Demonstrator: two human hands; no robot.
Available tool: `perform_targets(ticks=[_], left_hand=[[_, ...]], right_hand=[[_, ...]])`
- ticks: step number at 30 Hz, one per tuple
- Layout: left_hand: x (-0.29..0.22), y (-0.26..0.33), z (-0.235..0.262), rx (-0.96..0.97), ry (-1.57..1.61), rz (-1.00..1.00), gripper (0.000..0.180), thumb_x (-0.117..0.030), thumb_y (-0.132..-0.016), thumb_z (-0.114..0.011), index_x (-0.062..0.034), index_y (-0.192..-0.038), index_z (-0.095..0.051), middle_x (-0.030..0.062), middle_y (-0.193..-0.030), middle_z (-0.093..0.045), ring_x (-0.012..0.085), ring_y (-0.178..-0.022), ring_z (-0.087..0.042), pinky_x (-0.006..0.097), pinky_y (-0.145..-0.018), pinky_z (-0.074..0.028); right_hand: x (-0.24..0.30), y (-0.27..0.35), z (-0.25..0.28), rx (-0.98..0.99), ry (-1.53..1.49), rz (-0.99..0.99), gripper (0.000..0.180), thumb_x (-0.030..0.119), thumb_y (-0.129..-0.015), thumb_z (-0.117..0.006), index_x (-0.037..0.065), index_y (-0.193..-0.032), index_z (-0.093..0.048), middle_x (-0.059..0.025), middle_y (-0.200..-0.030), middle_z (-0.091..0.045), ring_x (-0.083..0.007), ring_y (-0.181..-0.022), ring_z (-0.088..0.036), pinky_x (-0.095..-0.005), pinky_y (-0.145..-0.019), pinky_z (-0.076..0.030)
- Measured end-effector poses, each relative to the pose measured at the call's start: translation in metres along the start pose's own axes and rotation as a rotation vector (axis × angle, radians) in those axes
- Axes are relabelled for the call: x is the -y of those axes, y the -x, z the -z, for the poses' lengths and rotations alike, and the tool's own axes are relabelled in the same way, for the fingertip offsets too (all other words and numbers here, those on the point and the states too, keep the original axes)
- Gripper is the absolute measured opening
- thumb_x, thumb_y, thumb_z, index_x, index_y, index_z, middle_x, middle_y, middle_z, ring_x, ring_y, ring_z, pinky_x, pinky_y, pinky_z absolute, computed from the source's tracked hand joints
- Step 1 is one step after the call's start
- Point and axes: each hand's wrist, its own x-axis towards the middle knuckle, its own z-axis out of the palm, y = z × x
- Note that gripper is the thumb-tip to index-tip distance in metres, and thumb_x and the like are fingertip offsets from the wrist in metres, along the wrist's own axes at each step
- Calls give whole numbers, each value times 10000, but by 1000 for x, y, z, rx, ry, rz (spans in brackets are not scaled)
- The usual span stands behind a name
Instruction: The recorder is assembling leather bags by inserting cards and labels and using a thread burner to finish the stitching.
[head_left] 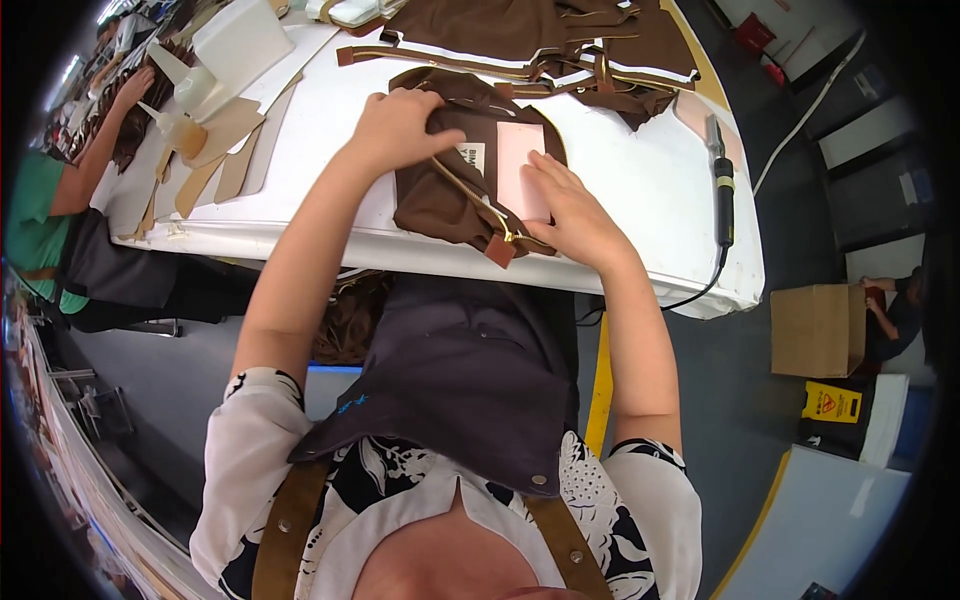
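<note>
A brown fabric pouch [432,205] lies on the white table near its front edge. A gold zipper [468,188] runs across it, ending at a small reddish-brown tab [500,251]. On the pouch are a pale printed label [471,157] and a flat pink rectangle [519,175]. My left hand [400,130] rests on the pouch's upper left part, thumb spread away from the fingers. My right hand [578,212] lies at its right side, fingers extended over the pink piece's edge, thumb near the zipper end. Both hands are open.
More brown zippered pieces [480,30] lie at the table's far side. A black-handled tool with a cord [724,200] sits on the right. Glue bottles [182,132] and card pieces [232,135] lie left, near a co-worker in green [35,200]. Another person stands by a cardboard box [815,330].
</note>
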Motion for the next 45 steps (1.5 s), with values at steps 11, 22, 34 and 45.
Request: perform_targets(ticks=[11, 22, 34, 45], left_hand=[[-30, 63, -21, -96, 176, -675, 366, -324, -936, -627, -141, -1251, -665, 31, -1298, -659, 287, -1381, -485, 660, -1208, -60], [-36, 50, -46, -130, 214, -532, 229, -92, -885, -617, -117, -1104, -678, 53, -1177, -621, 308, -1357, -474, 638, -1204, -148], [-40, 54, -40, -235, 147, -581, 130, -174, -872, -670, -81, -961, -672, 41, -1013, -663, 245, -1255, -553, 659, -1190, -175], [-48, 56, -61, -259, 232, -310, 163, -202, -883, -673, -59, -826, -621, 134, -1414, -572, 378, -1394, -439, 647, -1166, -223]], right_hand=[[-18, -27, 36, -69, 105, -11, 502, 202, -928, -661, 33, -1387, -550, -168, -1454, -539, -339, -1385, -456, -420, -1137, -398], [-52, -126, 9, -134, -49, -88, 375, 203, -978, -536, 34, -1304, -611, -154, -1295, -637, -359, -1236, -563, -447, -1052, -453], [-39, -28, 1, -44, 149, 97, 613, 346, -985, -606, 37, -1488, -442, -156, -1560, -422, -325, -1459, -371, -403, -1193, -324], [-40, -25, 8, 45, 165, 103, 657, 403, -997, -577, 75, -1535, -388, -126, -1621, -333, -283, -1515, -278, -402, -1235, -252]])
